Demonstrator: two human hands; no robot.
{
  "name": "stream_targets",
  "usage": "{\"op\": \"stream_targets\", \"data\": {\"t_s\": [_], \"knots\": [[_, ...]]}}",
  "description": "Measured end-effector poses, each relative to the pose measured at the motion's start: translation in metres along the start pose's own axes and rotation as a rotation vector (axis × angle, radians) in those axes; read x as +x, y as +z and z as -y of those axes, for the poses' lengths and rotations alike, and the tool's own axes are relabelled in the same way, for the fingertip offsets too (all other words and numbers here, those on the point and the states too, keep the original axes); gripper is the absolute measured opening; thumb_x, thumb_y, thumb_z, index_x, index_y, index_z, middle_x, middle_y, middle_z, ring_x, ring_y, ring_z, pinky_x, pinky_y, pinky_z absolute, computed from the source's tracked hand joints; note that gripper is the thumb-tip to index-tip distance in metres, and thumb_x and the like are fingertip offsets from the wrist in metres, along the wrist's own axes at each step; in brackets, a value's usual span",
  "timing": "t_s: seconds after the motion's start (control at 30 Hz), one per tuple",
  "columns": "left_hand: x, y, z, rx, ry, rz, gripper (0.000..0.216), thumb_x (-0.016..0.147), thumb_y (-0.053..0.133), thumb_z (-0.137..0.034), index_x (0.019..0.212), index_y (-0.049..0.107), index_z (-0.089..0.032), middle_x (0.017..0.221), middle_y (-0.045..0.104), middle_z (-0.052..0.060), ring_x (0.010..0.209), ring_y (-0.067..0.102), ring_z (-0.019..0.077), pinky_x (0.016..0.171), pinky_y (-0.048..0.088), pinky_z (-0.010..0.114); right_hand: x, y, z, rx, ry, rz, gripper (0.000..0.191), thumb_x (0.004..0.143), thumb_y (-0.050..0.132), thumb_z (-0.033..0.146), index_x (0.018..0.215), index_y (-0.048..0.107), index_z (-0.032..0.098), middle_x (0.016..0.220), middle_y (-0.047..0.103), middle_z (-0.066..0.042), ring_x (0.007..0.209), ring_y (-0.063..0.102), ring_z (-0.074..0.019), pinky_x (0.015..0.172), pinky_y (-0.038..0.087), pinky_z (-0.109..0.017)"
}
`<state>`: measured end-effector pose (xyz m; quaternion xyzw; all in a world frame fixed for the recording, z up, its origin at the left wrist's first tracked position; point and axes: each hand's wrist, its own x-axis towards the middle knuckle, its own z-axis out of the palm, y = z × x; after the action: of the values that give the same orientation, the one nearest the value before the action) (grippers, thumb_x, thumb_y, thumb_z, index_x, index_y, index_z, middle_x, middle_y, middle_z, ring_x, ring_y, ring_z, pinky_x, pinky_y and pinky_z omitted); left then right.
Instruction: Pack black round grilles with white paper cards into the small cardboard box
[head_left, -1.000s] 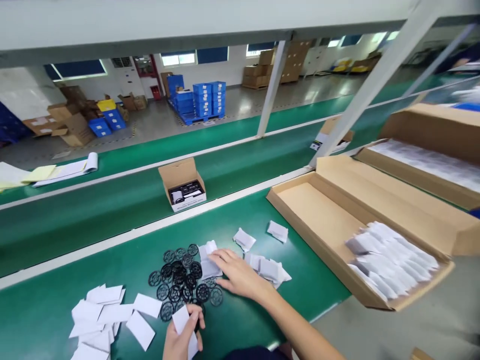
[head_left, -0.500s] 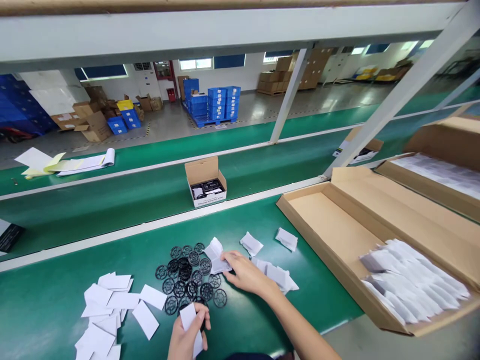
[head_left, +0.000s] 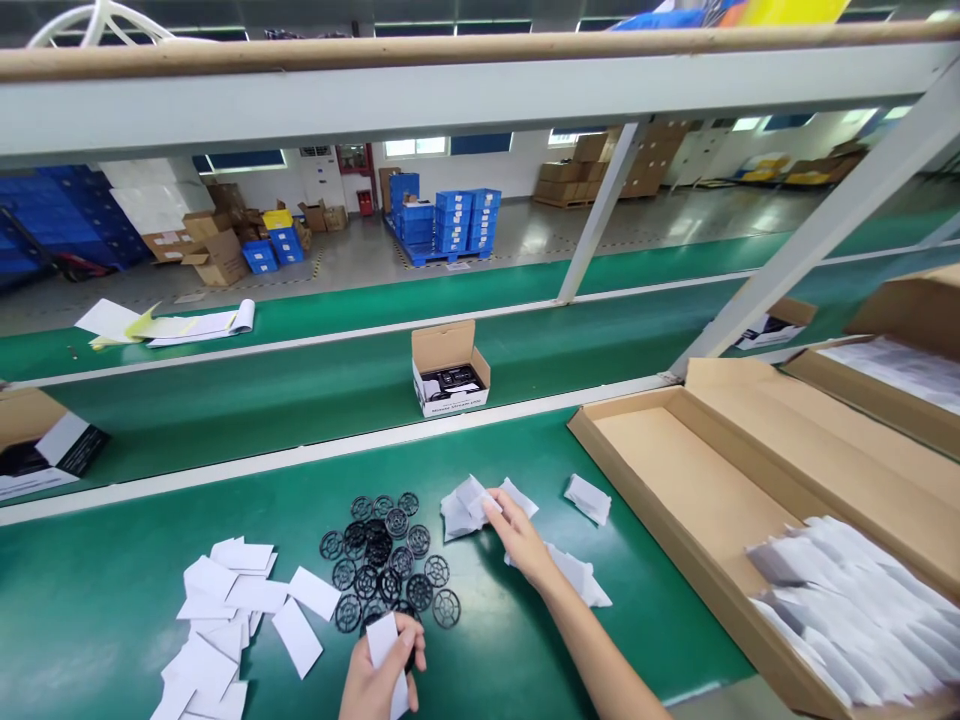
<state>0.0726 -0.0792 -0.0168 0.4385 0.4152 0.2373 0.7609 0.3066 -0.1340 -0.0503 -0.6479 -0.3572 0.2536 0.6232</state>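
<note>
My left hand [head_left: 382,678] is closed on a small white packet [head_left: 384,640] at the near edge of the green bench. A black piece shows under its fingers. Just beyond it lies a cluster of several black round grille discs [head_left: 386,560]. My right hand [head_left: 517,540] reaches forward, its fingers pinching a crumpled white packet [head_left: 466,505] to the right of the discs. More filled white packets [head_left: 574,575] lie beside and under my right wrist, and one lies apart [head_left: 589,497].
Flat white empty packets [head_left: 232,615] are scattered at the left. A long open cardboard box [head_left: 675,480] at the right holds rows of packets [head_left: 855,600]. A small open carton [head_left: 448,375] rides the conveyor beyond; another carton [head_left: 41,445] sits at the far left.
My right hand has gathered packets and shifted right, away from the discs. The small carton on the conveyor has moved right, and another carton has entered at the left. The left hand has kept its hold.
</note>
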Motion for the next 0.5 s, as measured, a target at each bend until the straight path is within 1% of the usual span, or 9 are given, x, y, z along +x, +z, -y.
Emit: {"op": "stream_targets", "data": {"t_s": [0.1,0.17,0.23,0.3,0.33,0.4,0.43,0.47,0.5], "knots": [[0.001,0.001,0.002,0.010,-0.012,0.009,0.051,0.053,0.080,-0.060,0.066,0.067,-0.013,0.054,0.057,0.003,0.045,0.048,0.0106,0.032,0.037,0.017,0.000,0.001,0.000,0.064,0.067,-0.042,0.045,0.085,0.048,0.068,0.078,0.051,0.023,0.072,0.052,-0.001,0.071,0.052,-0.0229,0.068,0.046,-0.034],[0.002,0.000,0.004,0.014,-0.004,0.003,0.051,0.052,0.080,-0.061,0.065,0.067,-0.013,0.055,0.058,0.003,0.047,0.050,0.0119,0.032,0.037,0.017,0.000,0.002,0.000,0.179,0.121,-0.071,0.048,0.081,0.052,0.071,0.075,0.052,0.024,0.071,0.051,-0.001,0.069,0.052,-0.0231,0.066,0.047,-0.035],[0.004,-0.001,0.006,0.030,0.015,-0.007,0.051,0.052,0.079,-0.062,0.064,0.066,-0.013,0.056,0.057,0.003,0.048,0.050,0.0124,0.032,0.036,0.017,0.000,0.003,0.001,0.310,0.168,-0.101,0.049,0.077,0.057,0.072,0.075,0.054,0.024,0.072,0.055,-0.003,0.071,0.055,-0.0248,0.067,0.049,-0.037],[0.008,-0.001,0.006,0.090,0.049,-0.010,0.052,0.055,0.077,-0.063,0.066,0.067,-0.014,0.055,0.057,0.002,0.043,0.047,0.0097,0.033,0.035,0.017,-0.001,0.002,0.005,0.409,0.208,-0.120,0.050,0.074,0.060,0.073,0.077,0.056,0.023,0.075,0.059,-0.005,0.076,0.057,-0.0276,0.069,0.050,-0.039],[0.010,0.000,0.006,0.136,0.070,-0.012,0.052,0.057,0.075,-0.063,0.071,0.068,-0.014,0.053,0.056,0.001,0.041,0.045,0.0080,0.034,0.035,0.016,-0.003,0.003,0.009,0.442,0.224,-0.120,0.050,0.074,0.061,0.072,0.078,0.057,0.023,0.076,0.060,-0.006,0.079,0.058,-0.0289,0.070,0.050,-0.040],[0.016,0.006,0.002,0.206,0.103,-0.017,0.055,0.063,0.073,-0.062,0.091,0.068,-0.014,0.056,0.058,0.000,0.038,0.041,0.0057,0.036,0.036,0.017,-0.008,0.004,0.019,0.488,0.242,-0.102,0.049,0.075,0.062,0.070,0.081,0.059,0.022,0.078,0.062,-0.007,0.083,0.059,-0.0302,0.070,0.050,-0.040],[0.018,0.011,0.000,0.205,0.102,-0.009,0.060,0.063,0.073,-0.061,0.101,0.066,-0.015,0.061,0.060,0.001,0.039,0.043,0.0065,0.036,0.037,0.017,-0.012,0.005,0.024,0.507,0.243,-0.086,0.047,0.077,0.062,0.068,0.083,0.060,0.021,0.079,0.062,-0.007,0.084,0.059,-0.0300,0.069,0.050,-0.039],[0.021,0.017,-0.004,0.178,0.086,0.014,0.065,0.062,0.074,-0.060,0.108,0.063,-0.015,0.065,0.062,0.002,0.043,0.046,0.0083,0.036,0.037,0.018,-0.016,0.007,0.031,0.522,0.238,-0.064,0.044,0.079,0.061,0.065,0.085,0.060,0.021,0.081,0.062,-0.007,0.084,0.059,-0.0293,0.069,0.049,-0.038],[0.023,0.024,-0.008,0.135,0.059,0.053,0.066,0.061,0.075,-0.060,0.108,0.063,-0.014,0.068,0.062,0.003,0.047,0.049,0.0102,0.035,0.037,0.018,-0.020,0.009,0.036,0.532,0.230,-0.035,0.042,0.082,0.061,0.063,0.086,0.061,0.021,0.083,0.062,-0.006,0.084,0.058,-0.0283,0.069,0.049,-0.037]]}}
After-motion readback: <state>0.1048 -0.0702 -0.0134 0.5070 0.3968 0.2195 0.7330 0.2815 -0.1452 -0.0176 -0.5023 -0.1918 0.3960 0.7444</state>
